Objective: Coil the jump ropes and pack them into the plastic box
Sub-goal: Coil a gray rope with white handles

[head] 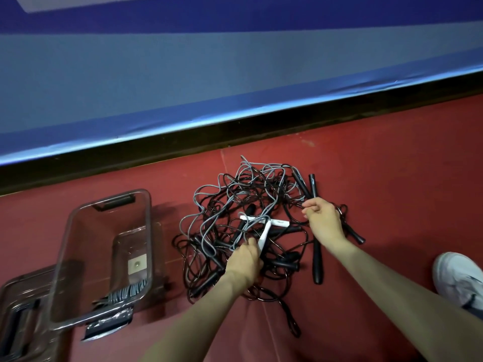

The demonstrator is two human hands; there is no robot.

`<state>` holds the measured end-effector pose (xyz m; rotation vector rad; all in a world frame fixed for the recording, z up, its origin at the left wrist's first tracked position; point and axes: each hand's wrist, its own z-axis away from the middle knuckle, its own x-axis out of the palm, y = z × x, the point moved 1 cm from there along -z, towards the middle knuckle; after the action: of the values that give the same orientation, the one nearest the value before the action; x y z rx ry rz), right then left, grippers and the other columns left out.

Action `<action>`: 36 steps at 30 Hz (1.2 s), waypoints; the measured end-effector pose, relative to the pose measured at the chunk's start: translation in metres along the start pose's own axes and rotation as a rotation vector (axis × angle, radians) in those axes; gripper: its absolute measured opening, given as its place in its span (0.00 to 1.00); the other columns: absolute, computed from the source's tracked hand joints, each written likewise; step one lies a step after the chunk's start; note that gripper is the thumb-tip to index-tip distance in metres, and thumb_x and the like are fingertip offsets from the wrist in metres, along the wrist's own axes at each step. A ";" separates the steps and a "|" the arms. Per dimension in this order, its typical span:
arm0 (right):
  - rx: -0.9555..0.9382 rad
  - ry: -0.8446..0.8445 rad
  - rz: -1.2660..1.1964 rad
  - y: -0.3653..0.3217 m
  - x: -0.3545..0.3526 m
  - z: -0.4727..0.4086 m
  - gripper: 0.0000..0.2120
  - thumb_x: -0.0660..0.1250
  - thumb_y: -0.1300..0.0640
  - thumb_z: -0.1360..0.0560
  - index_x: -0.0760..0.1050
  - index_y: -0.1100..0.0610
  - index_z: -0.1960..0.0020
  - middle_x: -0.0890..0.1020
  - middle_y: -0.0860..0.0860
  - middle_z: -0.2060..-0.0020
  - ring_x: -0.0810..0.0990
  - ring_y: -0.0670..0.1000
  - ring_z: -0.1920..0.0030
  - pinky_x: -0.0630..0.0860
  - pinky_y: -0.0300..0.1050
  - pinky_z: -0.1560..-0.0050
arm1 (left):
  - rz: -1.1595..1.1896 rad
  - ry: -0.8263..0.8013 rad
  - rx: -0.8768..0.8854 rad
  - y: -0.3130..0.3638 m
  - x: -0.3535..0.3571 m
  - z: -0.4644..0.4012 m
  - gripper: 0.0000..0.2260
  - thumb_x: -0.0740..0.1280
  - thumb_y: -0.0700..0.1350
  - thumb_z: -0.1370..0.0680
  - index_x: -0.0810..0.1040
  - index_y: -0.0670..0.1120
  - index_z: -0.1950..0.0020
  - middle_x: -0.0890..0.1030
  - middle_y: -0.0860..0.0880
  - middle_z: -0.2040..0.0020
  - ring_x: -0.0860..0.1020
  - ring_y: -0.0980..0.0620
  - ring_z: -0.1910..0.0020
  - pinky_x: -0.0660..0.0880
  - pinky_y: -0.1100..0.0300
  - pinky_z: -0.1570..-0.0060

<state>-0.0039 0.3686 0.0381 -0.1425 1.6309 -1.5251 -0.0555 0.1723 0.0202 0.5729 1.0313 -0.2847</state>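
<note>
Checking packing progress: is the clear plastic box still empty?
Not empty. The clear plastic box stands open, its lid off, with one coiled grey rope lying at its near end; the rest of its floor is bare.

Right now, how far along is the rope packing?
Early. One coiled grey rope already lies in the plastic box, whose lid sits beside it. In hand: the left hand grips a white handle and the right hand pinches a black cord in the tangle. Left: nearly everything, as the pile on the red floor remains knotted and uncoiled.
</note>
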 end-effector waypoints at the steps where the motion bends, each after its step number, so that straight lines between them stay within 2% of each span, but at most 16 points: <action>1: -0.006 0.005 0.002 -0.001 0.002 -0.002 0.12 0.61 0.65 0.25 0.77 0.50 0.57 0.82 0.52 0.61 0.82 0.58 0.55 0.79 0.52 0.51 | 0.083 -0.002 0.005 -0.001 -0.003 0.001 0.12 0.61 0.40 0.22 0.67 0.39 0.39 0.78 0.38 0.44 0.77 0.37 0.46 0.70 0.52 0.53; 4: -0.041 0.008 0.065 -0.006 0.008 -0.006 0.11 0.59 0.64 0.24 0.78 0.54 0.51 0.81 0.52 0.60 0.79 0.55 0.54 0.74 0.45 0.54 | 0.360 0.046 0.007 -0.008 -0.015 0.008 0.10 0.58 0.42 0.19 0.68 0.39 0.40 0.80 0.37 0.49 0.78 0.38 0.53 0.69 0.54 0.59; 6: -0.076 -0.010 0.118 -0.012 0.014 -0.005 0.11 0.58 0.64 0.23 0.78 0.56 0.48 0.79 0.50 0.64 0.76 0.54 0.58 0.69 0.42 0.58 | 0.536 0.125 -0.026 -0.016 -0.027 0.011 0.09 0.56 0.43 0.18 0.71 0.41 0.41 0.80 0.43 0.57 0.76 0.46 0.64 0.69 0.58 0.67; 9: -0.121 -0.027 0.187 -0.017 0.029 -0.005 0.12 0.58 0.64 0.23 0.78 0.58 0.45 0.79 0.51 0.61 0.76 0.53 0.59 0.73 0.45 0.56 | 0.784 0.315 -0.093 -0.034 -0.051 0.014 0.09 0.60 0.45 0.18 0.77 0.42 0.50 0.73 0.51 0.69 0.67 0.55 0.75 0.62 0.63 0.76; 12: -0.118 -0.095 0.264 -0.014 0.047 -0.003 0.12 0.59 0.64 0.23 0.78 0.59 0.44 0.79 0.52 0.56 0.78 0.55 0.54 0.74 0.46 0.52 | 0.999 0.471 -0.168 -0.056 -0.073 0.019 0.12 0.61 0.43 0.19 0.73 0.45 0.63 0.66 0.52 0.72 0.61 0.59 0.77 0.58 0.65 0.78; 13: -0.124 -0.125 0.301 -0.012 0.054 -0.002 0.12 0.59 0.64 0.23 0.77 0.59 0.43 0.80 0.53 0.53 0.78 0.56 0.51 0.74 0.48 0.49 | 1.051 0.507 -0.189 -0.064 -0.078 0.021 0.13 0.60 0.43 0.19 0.71 0.45 0.64 0.65 0.51 0.72 0.62 0.58 0.76 0.58 0.65 0.78; 15: -0.139 -0.207 0.411 -0.006 0.066 -0.001 0.14 0.59 0.63 0.22 0.76 0.58 0.39 0.80 0.55 0.43 0.77 0.58 0.41 0.72 0.51 0.40 | 1.137 0.551 -0.249 -0.079 -0.084 0.022 0.11 0.59 0.43 0.19 0.74 0.43 0.60 0.66 0.49 0.70 0.62 0.54 0.72 0.60 0.61 0.76; 18: -0.097 -0.400 0.663 0.006 0.076 0.004 0.21 0.55 0.61 0.19 0.65 0.56 0.26 0.69 0.52 0.28 0.65 0.55 0.28 0.60 0.52 0.30 | 1.223 0.588 -0.327 -0.096 -0.087 0.021 0.10 0.59 0.44 0.19 0.76 0.42 0.54 0.65 0.49 0.70 0.62 0.54 0.74 0.59 0.63 0.78; 20: -0.107 -0.460 0.798 0.013 0.082 0.009 0.23 0.53 0.60 0.18 0.61 0.54 0.23 0.64 0.50 0.24 0.60 0.53 0.25 0.56 0.52 0.28 | 1.241 0.598 -0.336 -0.103 -0.088 0.022 0.09 0.59 0.44 0.19 0.73 0.42 0.55 0.65 0.49 0.70 0.62 0.54 0.75 0.58 0.66 0.80; 21: -0.128 -0.439 0.828 0.015 0.084 0.010 0.22 0.52 0.59 0.17 0.61 0.54 0.23 0.64 0.50 0.25 0.60 0.53 0.26 0.55 0.52 0.28 | 1.246 0.598 -0.333 -0.104 -0.088 0.023 0.09 0.59 0.44 0.19 0.73 0.42 0.55 0.65 0.49 0.70 0.62 0.55 0.76 0.58 0.66 0.81; 24: -0.164 -0.280 0.756 0.011 0.090 0.010 0.17 0.53 0.59 0.18 0.72 0.55 0.32 0.73 0.51 0.33 0.68 0.54 0.33 0.60 0.51 0.33 | 1.257 0.602 -0.323 -0.102 -0.087 0.026 0.09 0.59 0.44 0.19 0.75 0.42 0.53 0.65 0.50 0.70 0.61 0.59 0.79 0.58 0.66 0.81; 26: -0.170 -0.204 0.659 0.002 0.095 0.008 0.13 0.56 0.59 0.20 0.76 0.57 0.39 0.76 0.53 0.39 0.71 0.55 0.36 0.64 0.50 0.36 | 1.258 0.612 -0.309 -0.100 -0.089 0.028 0.09 0.59 0.44 0.19 0.75 0.42 0.54 0.64 0.49 0.70 0.61 0.58 0.78 0.58 0.66 0.81; 29: -0.247 -0.071 0.566 -0.017 0.100 0.011 0.09 0.59 0.60 0.22 0.76 0.59 0.46 0.75 0.54 0.45 0.72 0.56 0.42 0.66 0.51 0.39 | 1.298 0.647 -0.289 -0.100 -0.098 0.031 0.08 0.60 0.43 0.20 0.75 0.43 0.57 0.64 0.49 0.69 0.61 0.56 0.75 0.58 0.66 0.79; 31: -0.379 0.004 0.518 -0.030 0.104 0.015 0.06 0.61 0.61 0.22 0.75 0.59 0.48 0.74 0.54 0.48 0.72 0.56 0.44 0.66 0.50 0.41 | 1.285 0.674 -0.301 -0.102 -0.104 0.033 0.08 0.61 0.43 0.20 0.77 0.44 0.56 0.65 0.50 0.69 0.62 0.59 0.77 0.59 0.67 0.79; 34: -0.538 -0.140 0.476 -0.048 0.117 0.017 0.12 0.59 0.61 0.20 0.74 0.60 0.38 0.76 0.53 0.41 0.72 0.55 0.40 0.64 0.48 0.38 | 1.238 0.693 -0.299 -0.105 -0.106 0.037 0.10 0.62 0.44 0.20 0.76 0.45 0.59 0.65 0.52 0.71 0.61 0.61 0.78 0.58 0.68 0.79; 36: -0.531 -0.313 0.508 -0.056 0.129 0.014 0.18 0.56 0.60 0.18 0.68 0.59 0.29 0.72 0.52 0.33 0.67 0.53 0.32 0.61 0.47 0.33 | 1.237 0.698 -0.290 -0.104 -0.104 0.040 0.12 0.62 0.44 0.20 0.74 0.46 0.63 0.64 0.54 0.72 0.60 0.60 0.77 0.58 0.68 0.79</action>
<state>-0.0997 0.2654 0.0225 -0.2210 1.6207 -0.6358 -0.1282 0.0598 0.0929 0.9605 1.1500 1.2076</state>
